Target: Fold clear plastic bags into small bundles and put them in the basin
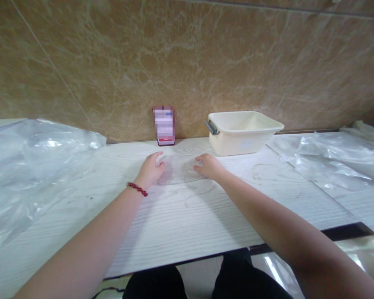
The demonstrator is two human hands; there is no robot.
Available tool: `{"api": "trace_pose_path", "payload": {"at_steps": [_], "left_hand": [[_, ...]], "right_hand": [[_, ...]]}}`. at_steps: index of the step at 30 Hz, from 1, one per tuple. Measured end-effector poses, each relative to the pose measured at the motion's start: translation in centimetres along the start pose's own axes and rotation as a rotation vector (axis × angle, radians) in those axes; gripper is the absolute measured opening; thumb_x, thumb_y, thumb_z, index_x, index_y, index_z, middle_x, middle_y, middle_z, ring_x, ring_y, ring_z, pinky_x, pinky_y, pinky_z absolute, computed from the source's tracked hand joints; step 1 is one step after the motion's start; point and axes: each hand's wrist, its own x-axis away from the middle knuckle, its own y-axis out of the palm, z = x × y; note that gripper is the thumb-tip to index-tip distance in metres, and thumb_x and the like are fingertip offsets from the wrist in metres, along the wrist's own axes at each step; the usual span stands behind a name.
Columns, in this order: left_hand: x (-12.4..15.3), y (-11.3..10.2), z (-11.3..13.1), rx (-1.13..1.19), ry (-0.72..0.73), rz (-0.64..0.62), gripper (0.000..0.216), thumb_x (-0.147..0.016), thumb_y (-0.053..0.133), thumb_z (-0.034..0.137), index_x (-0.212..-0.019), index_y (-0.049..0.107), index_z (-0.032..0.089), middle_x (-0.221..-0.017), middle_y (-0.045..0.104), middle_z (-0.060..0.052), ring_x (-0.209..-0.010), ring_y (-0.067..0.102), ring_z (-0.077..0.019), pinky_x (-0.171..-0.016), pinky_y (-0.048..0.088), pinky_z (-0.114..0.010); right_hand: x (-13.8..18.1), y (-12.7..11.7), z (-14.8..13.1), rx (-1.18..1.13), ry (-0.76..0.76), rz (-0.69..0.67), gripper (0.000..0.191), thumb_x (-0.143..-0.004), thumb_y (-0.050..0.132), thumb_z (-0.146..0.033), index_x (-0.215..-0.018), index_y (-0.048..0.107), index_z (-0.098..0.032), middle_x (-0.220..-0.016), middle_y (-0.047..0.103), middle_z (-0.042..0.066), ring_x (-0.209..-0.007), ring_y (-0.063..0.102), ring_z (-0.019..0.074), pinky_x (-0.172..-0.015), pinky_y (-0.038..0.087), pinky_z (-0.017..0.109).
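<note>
A see-through piece of plastic (181, 170), perhaps a flat bag, lies on the white wood-grain table between my two hands. At its left end is my left hand (151, 168), thumb and forefinger apart, with a red bead bracelet (137, 189) on the wrist. My right hand (208, 166) rests at the opposite end, its thumb and forefinger also apart. Both hands appear to touch the plastic's ends; their lower fingers are hidden.
Against the brown marbled wall leans a phone (164, 126). Right of it stands a cream plastic bin (239, 141) with a grey handle. Crumpled clear plastic sheeting (40, 166) covers the table's left side, and more plastic film (333, 160) lies at right.
</note>
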Motion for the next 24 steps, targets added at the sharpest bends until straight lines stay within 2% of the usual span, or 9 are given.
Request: {"api": "trace_pose_path", "payload": {"at_steps": [2,4,11,13,15,19,21,24], "left_hand": [[0.5,0.0,0.6,-0.112,0.125,-0.056,0.037,-0.064,0.056,0.024,-0.099,0.055,0.016,-0.116,0.049,-0.010,-0.112,0.038,-0.0203,-0.097,0.022,-0.031],[1.3,0.2,1.2,-0.137,0.174,-0.114,0.037,-0.063,0.057,0.032,-0.096,0.056,0.017,-0.118,0.047,-0.010,-0.114,0.035,-0.0212,-0.099,0.017,-0.031],[4.1,0.7,1.7,-0.193,-0.046,-0.147,0.060,-0.046,0.067,0.046,-0.095,0.055,0.014,-0.128,0.034,-0.018,-0.121,0.016,-0.0347,-0.097,0.002,-0.044],[4.0,0.4,1.8,-0.152,-0.078,-0.123,0.060,-0.047,0.067,0.045,-0.097,0.053,0.015,-0.127,0.035,-0.018,-0.121,0.017,-0.0338,-0.097,0.005,-0.043],[3.5,0.0,2.0,-0.024,-0.134,-0.063,0.057,-0.052,0.065,0.042,-0.101,0.050,0.016,-0.125,0.039,-0.016,-0.119,0.025,-0.0301,-0.097,0.014,-0.039],[2.0,-1.0,2.7,0.385,-0.440,0.072,0.046,-0.071,0.048,0.035,-0.113,0.039,0.018,-0.118,0.044,-0.014,-0.107,0.044,-0.0230,-0.086,0.035,-0.035],[1.5,-1.4,3.0,0.579,-0.548,0.091,0.044,-0.075,0.041,0.032,-0.115,0.034,0.016,-0.116,0.043,-0.015,-0.102,0.047,-0.0202,-0.081,0.040,-0.032],[1.3,-1.6,3.2,0.722,-0.597,0.078,0.045,-0.076,0.041,0.032,-0.116,0.033,0.012,-0.113,0.044,-0.018,-0.097,0.050,-0.0182,-0.080,0.042,-0.028]], "right_hand": [[0.0,0.0,0.1,0.022,-0.021,-0.004,0.038,-0.068,0.054,-0.029,-0.101,0.058,-0.011,-0.104,0.056,0.010,-0.096,0.051,0.0181,-0.084,0.036,0.023],[-0.1,0.0,0.2,0.029,-0.030,-0.012,0.037,-0.068,0.054,-0.030,-0.100,0.058,-0.012,-0.105,0.056,0.010,-0.098,0.050,0.0180,-0.085,0.035,0.023],[0.0,-0.1,0.4,0.031,-0.028,-0.033,0.042,-0.066,0.056,-0.035,-0.101,0.057,-0.011,-0.106,0.055,0.012,-0.098,0.050,0.0186,-0.085,0.035,0.023],[0.0,-0.2,0.5,0.004,-0.026,-0.028,0.045,-0.064,0.057,-0.036,-0.101,0.057,-0.011,-0.105,0.055,0.011,-0.094,0.052,0.0183,-0.082,0.037,0.023],[0.0,-0.3,0.5,-0.042,0.006,-0.013,0.045,-0.064,0.058,-0.035,-0.103,0.057,-0.012,-0.103,0.057,0.010,-0.089,0.054,0.0170,-0.078,0.039,0.023],[0.0,-0.6,0.4,-0.133,0.079,0.024,0.042,-0.066,0.052,-0.023,-0.107,0.054,-0.014,-0.094,0.061,0.007,-0.080,0.056,0.0136,-0.074,0.041,0.021],[-0.1,-0.7,0.4,-0.179,0.088,0.054,0.041,-0.067,0.049,-0.016,-0.107,0.053,-0.015,-0.095,0.061,0.006,-0.079,0.056,0.0123,-0.074,0.040,0.020],[-0.1,-0.6,0.5,-0.262,0.112,0.084,0.040,-0.067,0.046,-0.013,-0.107,0.052,-0.017,-0.100,0.059,0.004,-0.081,0.056,0.0111,-0.075,0.040,0.020]]}}
